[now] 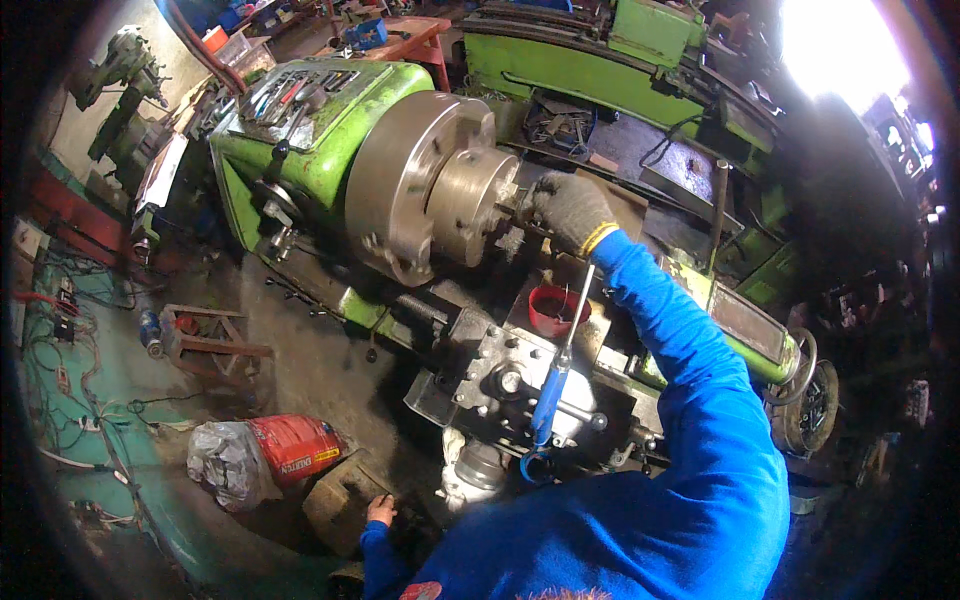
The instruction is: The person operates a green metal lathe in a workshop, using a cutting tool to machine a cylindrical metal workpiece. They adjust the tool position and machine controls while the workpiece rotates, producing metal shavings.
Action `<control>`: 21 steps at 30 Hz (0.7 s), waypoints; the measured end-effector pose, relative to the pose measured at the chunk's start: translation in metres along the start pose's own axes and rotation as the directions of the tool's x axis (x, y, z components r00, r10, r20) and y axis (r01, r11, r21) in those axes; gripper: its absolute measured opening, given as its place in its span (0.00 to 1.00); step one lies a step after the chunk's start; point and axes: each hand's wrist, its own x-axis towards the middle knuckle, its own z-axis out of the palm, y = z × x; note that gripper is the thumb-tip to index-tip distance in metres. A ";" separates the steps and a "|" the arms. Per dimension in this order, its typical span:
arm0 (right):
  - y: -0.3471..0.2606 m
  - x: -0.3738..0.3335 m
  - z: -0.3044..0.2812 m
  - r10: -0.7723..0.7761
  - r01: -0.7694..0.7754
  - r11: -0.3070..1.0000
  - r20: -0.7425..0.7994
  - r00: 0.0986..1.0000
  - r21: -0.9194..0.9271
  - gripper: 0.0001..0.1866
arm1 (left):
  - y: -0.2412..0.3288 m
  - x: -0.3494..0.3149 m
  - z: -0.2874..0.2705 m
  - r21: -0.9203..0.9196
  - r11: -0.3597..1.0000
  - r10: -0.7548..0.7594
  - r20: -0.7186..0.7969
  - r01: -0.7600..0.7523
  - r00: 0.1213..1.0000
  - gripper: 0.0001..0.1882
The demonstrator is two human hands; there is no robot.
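My right hand (pixel 570 212), in a grey knitted glove with a yellow cuff band, is closed in front of the steel lathe chuck (pixel 468 205). Its curled fingers are beside the chuck jaws and hide whatever they grip. A larger steel disc (pixel 385 190) sits behind the chuck, against the green headstock (pixel 330 130). Low and to the left, my bare left hand (pixel 381 509) is next to a brown box-like thing (pixel 345 495); its fingers are too small to read. Beneath my right forearm, a blue-handled tool (pixel 549 400) with a long thin metal shaft slants over the tool post (pixel 508 378).
A red cup (pixel 556 310) stands on the carriage behind the tool post. Hand tools (pixel 290 95) lie on the headstock. A red bag (pixel 298 447) and crumpled grey plastic (pixel 228 465) are on the floor. Cables (pixel 90 400) trail at left; another green machine (pixel 560 70) stands behind.
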 end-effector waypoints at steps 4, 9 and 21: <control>-0.010 -0.011 -0.001 0.034 -0.014 0.988 0.128 0.991 -0.155 0.18 | 0.003 -0.011 0.001 0.001 1.000 -0.018 -0.010 0.018 1.000 0.27; -0.021 -0.029 -0.013 0.093 -0.095 0.995 0.138 0.986 0.009 0.21 | -0.047 0.008 -0.012 -0.026 0.998 -0.051 0.028 0.052 0.998 0.29; 0.013 -0.050 0.022 -0.076 0.086 0.964 0.050 0.996 -0.253 0.15 | -0.071 0.000 -0.003 0.269 0.962 0.039 0.025 -0.044 0.999 0.35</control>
